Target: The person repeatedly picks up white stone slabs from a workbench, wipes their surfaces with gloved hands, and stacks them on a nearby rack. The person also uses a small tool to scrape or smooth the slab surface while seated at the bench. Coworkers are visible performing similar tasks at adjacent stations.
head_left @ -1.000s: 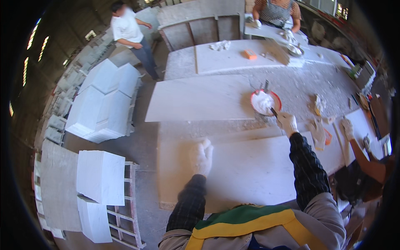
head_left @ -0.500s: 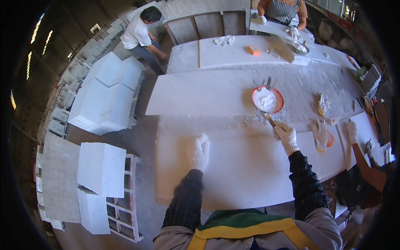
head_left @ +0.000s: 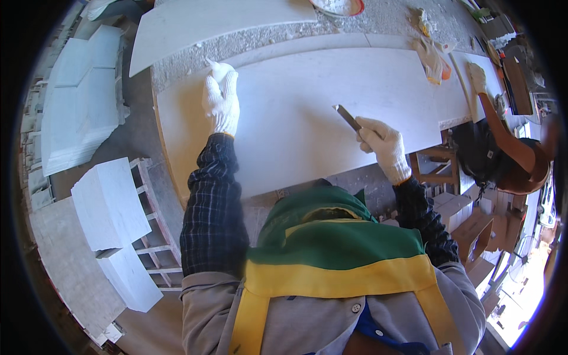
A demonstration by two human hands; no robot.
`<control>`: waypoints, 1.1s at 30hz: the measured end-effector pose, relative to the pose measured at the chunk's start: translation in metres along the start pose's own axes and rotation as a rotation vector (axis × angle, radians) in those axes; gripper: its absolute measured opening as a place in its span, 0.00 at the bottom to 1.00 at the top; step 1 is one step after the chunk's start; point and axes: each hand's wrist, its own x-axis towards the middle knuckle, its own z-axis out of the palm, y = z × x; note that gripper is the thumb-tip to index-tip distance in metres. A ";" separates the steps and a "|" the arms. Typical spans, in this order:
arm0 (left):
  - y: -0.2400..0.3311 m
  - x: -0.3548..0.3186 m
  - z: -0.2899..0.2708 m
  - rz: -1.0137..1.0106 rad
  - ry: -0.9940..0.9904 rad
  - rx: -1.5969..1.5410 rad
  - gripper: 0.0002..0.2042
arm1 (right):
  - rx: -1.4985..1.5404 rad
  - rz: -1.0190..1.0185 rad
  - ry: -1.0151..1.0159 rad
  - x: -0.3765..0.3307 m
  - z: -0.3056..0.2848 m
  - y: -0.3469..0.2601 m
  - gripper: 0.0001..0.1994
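A long white slab (head_left: 331,83) lies on the worktable in front of me. My left hand (head_left: 221,109), in a white knit glove, is closed around a small white lump (head_left: 220,72) above the slab's far left part; what the lump is, I cannot make out. My right hand (head_left: 383,145), gloved too, grips a putty knife (head_left: 348,118) over the slab's near right half. White residue shows at the knife's tip. Beyond the slab, cut off by the upper edge, is a red-rimmed bowl (head_left: 362,7) with white paste or powder.
Another white slab (head_left: 219,26) lies farther back on the dusty table. Crumpled gloves (head_left: 433,59) rest at the slab's far right. A co-worker's gloved hand (head_left: 477,78) works at the right. Stacked slabs (head_left: 83,106) and a pallet (head_left: 155,222) stand to the left.
The view has tipped downward and shifted. My right hand has drawn the putty knife back from beside the bowl toward me. My left hand has moved to the slab's far left part.
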 end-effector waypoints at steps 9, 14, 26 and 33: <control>-0.032 -0.066 -0.076 -0.010 -0.183 0.153 0.14 | -0.033 0.105 -0.038 -0.087 0.041 0.027 0.16; -0.035 -0.062 -0.068 -0.065 -0.051 0.038 0.17 | -0.091 0.067 -0.066 -0.114 0.060 0.026 0.15; -0.043 -0.063 -0.068 0.055 -0.053 -0.003 0.16 | -0.115 0.034 -0.059 -0.138 0.072 0.045 0.16; -0.048 -0.063 -0.067 0.113 -0.069 0.034 0.15 | -0.098 0.031 -0.055 -0.145 0.076 0.047 0.16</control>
